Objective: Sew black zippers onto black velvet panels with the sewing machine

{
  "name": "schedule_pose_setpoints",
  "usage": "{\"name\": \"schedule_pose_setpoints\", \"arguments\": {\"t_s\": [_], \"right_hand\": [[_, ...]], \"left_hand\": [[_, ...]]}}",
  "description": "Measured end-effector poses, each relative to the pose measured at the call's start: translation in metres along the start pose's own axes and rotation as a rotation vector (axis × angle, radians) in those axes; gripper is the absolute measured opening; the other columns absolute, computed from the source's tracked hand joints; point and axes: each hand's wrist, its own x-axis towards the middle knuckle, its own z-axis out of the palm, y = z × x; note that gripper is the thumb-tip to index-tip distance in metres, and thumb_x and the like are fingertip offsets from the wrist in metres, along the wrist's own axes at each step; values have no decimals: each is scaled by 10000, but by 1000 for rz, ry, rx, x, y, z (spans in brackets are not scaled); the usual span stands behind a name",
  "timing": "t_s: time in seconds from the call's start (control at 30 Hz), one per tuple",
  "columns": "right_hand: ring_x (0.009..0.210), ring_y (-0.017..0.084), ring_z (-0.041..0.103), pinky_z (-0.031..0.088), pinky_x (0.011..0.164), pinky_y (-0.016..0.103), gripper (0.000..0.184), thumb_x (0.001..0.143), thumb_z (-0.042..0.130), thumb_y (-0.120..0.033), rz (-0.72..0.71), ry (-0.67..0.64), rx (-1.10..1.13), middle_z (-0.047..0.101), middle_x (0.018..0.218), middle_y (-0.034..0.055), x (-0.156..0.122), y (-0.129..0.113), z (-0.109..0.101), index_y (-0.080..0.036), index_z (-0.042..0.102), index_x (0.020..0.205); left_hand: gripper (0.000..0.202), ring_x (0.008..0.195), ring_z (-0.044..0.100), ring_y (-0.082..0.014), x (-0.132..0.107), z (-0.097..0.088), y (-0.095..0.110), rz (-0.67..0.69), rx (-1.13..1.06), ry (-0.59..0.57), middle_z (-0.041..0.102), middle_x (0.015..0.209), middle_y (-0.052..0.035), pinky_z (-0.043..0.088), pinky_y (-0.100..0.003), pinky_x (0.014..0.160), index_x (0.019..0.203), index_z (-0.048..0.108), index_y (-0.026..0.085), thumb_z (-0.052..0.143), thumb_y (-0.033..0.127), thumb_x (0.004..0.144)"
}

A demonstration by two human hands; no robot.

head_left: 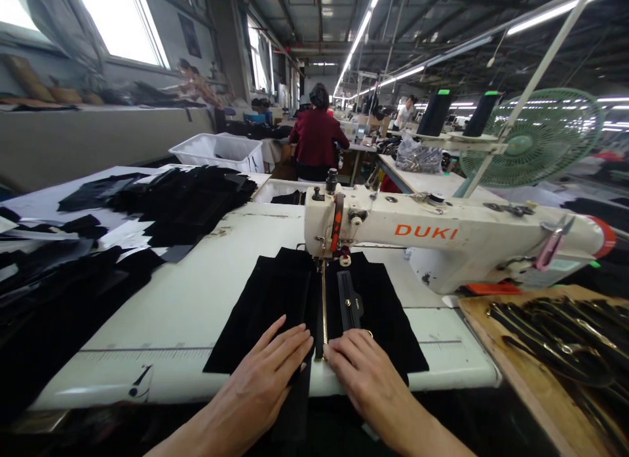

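A black fabric panel (265,300) lies under the head of a white sewing machine (363,221) marked DUKI. Down its middle runs a zipper (324,306) with gold teeth, its far end beneath the presser foot (322,264). My left hand (275,359) rests flat on the fabric left of the zipper, fingers stretched out. With bent fingers, my right hand (358,359) grips the zipper's near end. Just beyond that hand, a dark strip with small gold hardware (348,303) sits on the panel. A narrow black strip (295,408) hangs over the table's front edge.
Stacks of black cut pieces (191,195) cover the left side. On the right, a wooden board (484,332) holds several zippers (565,339). Pink snips (549,247) hang on the machine, below a green fan (533,139). A person in dark red (318,139) sits ahead.
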Motion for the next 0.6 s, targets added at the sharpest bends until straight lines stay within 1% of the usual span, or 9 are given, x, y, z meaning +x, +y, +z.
{"name": "schedule_pose_setpoints", "arguments": {"t_s": [0.03,0.1,0.17,0.27,0.4,0.6], "right_hand": [[1020,246,547,448,986,456,338,949,463,-28,3,28,-5,613,1115,96,-3,-2,2,-135,542,1260],[1089,238,546,371,1101,484,349,962,455,-36,23,68,0,606,1170,93,-5,-5,6,-141,533,1286],[1077,220,562,340,1139,482,327,962,462,-38,49,84,17,613,1152,76,-4,-5,10,-149,552,1256],[1012,202,586,361,1131,472,269,958,489,-49,95,86,46,628,1066,43,0,-3,14,-173,588,1174],[941,176,596,378,1115,452,175,972,503,-82,142,91,102,634,988,9,5,-3,15,-204,607,1043],[891,163,582,382,1094,445,164,980,498,-86,180,138,135,630,939,-7,6,-5,18,-214,599,998]], "left_hand": [[567,1339,484,-231,0,2,2,14,18,7,588,1371,-124,361,-514,1145,1401,494,94,371,-34,862],[574,1323,502,-238,1,6,5,39,55,35,600,1354,-140,385,-514,1132,1370,522,70,359,-56,834],[562,1311,515,-236,0,10,8,63,85,73,608,1343,-146,413,-481,1123,1350,545,63,355,-60,835],[555,1312,516,-228,-1,14,11,78,117,108,598,1359,-147,445,-412,1109,1348,554,60,351,-62,846],[586,1301,532,-224,-1,13,15,52,136,114,592,1372,-130,479,-353,1075,1357,551,70,357,-68,821],[589,1293,540,-235,1,12,17,52,70,148,605,1354,-141,500,-362,1054,1364,540,72,371,-65,817]]}}
